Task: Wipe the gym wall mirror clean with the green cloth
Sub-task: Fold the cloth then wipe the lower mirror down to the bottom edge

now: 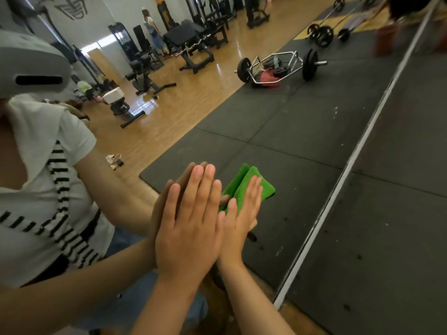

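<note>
Green cloth (249,187), folded thick, flat against the mirror (290,146), low in the glass and not far from its right edge. Kept there by the right hand (238,218), palm on the lower part of the cloth, fingers (254,189) straight and close together, pointing up over the green. No pinching, only pressing. Upper corner of the cloth free beyond the fingertips, with its reflected double just behind.

Left hand (188,228) just beside, on the bare glass; touching the edge of the cloth or not, hard to tell. Fingers (208,180) straight, a little apart, flat on the mirror, meeting their own reflection tip to tip. Both forearms coming up from the lower edge of the view.

Pale metal strip (343,180) along the edge of the mirror, running slantwise from the top right down to the bottom. Black rubber mats (399,226) on the other side of it, with small light specks.

In the glass: a person in a white shirt (55,189) with black stripes and a grey headset (31,68), a wooden floor (169,122), more black mats, a hex bar (278,66) with plates lying on them, barbells (324,32) farther back, benches (193,42) and machines, another person (152,30) standing far away.
</note>
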`<state>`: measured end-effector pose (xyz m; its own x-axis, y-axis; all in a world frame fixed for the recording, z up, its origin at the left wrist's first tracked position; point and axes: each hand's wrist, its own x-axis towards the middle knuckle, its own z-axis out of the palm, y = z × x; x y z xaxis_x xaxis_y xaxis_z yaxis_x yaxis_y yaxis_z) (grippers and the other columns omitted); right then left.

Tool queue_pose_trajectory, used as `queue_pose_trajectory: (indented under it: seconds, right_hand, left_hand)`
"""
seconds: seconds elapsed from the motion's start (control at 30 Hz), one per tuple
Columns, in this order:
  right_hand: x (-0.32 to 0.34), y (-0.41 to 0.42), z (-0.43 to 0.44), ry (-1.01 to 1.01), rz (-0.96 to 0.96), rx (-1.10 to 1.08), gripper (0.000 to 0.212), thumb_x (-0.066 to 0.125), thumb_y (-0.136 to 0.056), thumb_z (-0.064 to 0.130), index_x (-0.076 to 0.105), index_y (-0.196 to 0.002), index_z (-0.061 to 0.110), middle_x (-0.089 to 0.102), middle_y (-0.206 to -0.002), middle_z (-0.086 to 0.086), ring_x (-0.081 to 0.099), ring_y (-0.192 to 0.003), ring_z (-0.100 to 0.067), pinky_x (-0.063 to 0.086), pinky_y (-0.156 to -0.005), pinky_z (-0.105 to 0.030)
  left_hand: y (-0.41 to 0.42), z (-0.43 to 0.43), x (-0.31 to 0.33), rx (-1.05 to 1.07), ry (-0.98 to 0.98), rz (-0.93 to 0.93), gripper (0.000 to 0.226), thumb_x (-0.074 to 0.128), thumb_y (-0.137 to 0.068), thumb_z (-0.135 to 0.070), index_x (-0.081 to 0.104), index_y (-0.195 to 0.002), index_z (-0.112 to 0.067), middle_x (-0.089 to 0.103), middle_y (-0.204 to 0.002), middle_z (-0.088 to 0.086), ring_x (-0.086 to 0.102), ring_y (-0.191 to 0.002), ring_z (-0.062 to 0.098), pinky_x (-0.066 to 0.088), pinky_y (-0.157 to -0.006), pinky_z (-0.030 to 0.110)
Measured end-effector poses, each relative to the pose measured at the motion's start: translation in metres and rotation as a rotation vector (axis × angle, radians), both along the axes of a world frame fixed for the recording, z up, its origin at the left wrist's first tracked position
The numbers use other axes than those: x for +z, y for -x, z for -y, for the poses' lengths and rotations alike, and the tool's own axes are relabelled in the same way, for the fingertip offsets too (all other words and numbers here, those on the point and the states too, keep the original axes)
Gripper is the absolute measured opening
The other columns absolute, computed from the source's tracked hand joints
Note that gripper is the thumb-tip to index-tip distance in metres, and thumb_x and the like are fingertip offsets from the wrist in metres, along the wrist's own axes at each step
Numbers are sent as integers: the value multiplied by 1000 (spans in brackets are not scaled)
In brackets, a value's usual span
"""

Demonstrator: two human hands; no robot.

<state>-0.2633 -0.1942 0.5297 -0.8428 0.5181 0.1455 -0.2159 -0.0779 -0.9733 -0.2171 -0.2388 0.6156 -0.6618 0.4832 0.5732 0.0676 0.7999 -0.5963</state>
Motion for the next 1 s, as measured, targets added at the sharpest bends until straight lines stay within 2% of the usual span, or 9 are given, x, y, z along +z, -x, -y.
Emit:
queue_pose_trajectory:
  seconds: [0.1, 0.17, 0.23, 0.3, 0.47, 0.6, 0.7, 0.87, 1.0]
  right_hand:
    - [23, 25, -25, -131, -168, 6, 56, 23, -99, 39, 11, -153, 37, 6, -163, 21, 1, -152, -3, -2, -115, -13]
    - [14, 45, -46, -163, -173, -23, 57, 25, -98, 36, 15, -154, 33, 12, -164, 15, 5, -152, -4, 3, -118, -19]
    - [-5, 53, -57, -90, -74, -38, 59, 25, -96, 38, 15, -154, 34, 13, -164, 13, 6, -152, -2, 10, -123, -37]
    - [-18, 47, -57, -40, 21, 1, 59, 24, -96, 44, 10, -154, 39, 8, -165, 17, 2, -151, 2, 10, -122, -46]
    - [6, 33, -63, -42, -10, 238, 59, 15, -95, 54, -3, -150, 46, -10, -163, 25, -12, -148, 7, -1, -112, -31]
    - [25, 52, -91, -261, -297, 330, 60, 23, -101, 38, 0, -155, 31, -9, -163, 19, -10, -151, -2, 7, -114, -29]
    - [6, 85, -128, -549, -491, 349, 66, 29, -101, 30, -6, -156, 39, -13, -162, 25, -7, -153, -7, 17, -115, -35]
    - [-37, 97, -150, -656, -469, 346, 68, 31, -102, 29, -7, -157, 41, -11, -165, 19, -4, -154, -13, 21, -118, -45]
    - [-62, 79, -138, -854, -671, 409, 73, 39, -98, 25, 1, -160, 31, -6, -168, 7, -1, -155, -22, 11, -120, -47]
  left_hand:
    - [1, -2, -2, -14, -48, -24, 52, 33, -105, -30, 44, -149, -5, 37, -159, 13, 27, -148, 26, 4, -124, 43]
    - [5, -2, -5, -7, -51, -54, 53, 36, -103, -30, 41, -150, -4, 38, -158, 13, 28, -147, 26, 3, -125, 42]
    - [8, -3, -11, 22, -54, -105, 54, 38, -103, -28, 39, -151, -5, 36, -159, 12, 25, -149, 24, 1, -126, 42]
    - [11, -7, -16, 72, -55, -158, 56, 38, -103, -29, 35, -154, -6, 25, -163, 10, 12, -154, 21, -1, -126, 43]
    - [25, -27, -33, 249, -129, -263, 66, 36, -104, -33, 12, -161, -10, -9, -169, 3, -7, -155, 16, -6, -125, 47]
    - [35, -34, -46, 309, -188, -327, 66, 33, -105, -34, 6, -161, -13, -9, -169, 0, -6, -155, 15, -7, -124, 48]
    - [37, -30, -48, 321, -163, -356, 64, 32, -107, -35, 6, -161, -13, -8, -169, -1, -6, -155, 15, -6, -124, 48]
    - [40, -31, -50, 330, -144, -380, 64, 30, -107, -36, 4, -161, -14, -7, -169, -2, -5, -155, 14, -5, -125, 48]
    - [42, -29, -52, 314, -141, -401, 66, 32, -105, -35, 6, -161, -14, -5, -169, -2, -4, -155, 15, -4, -125, 49]
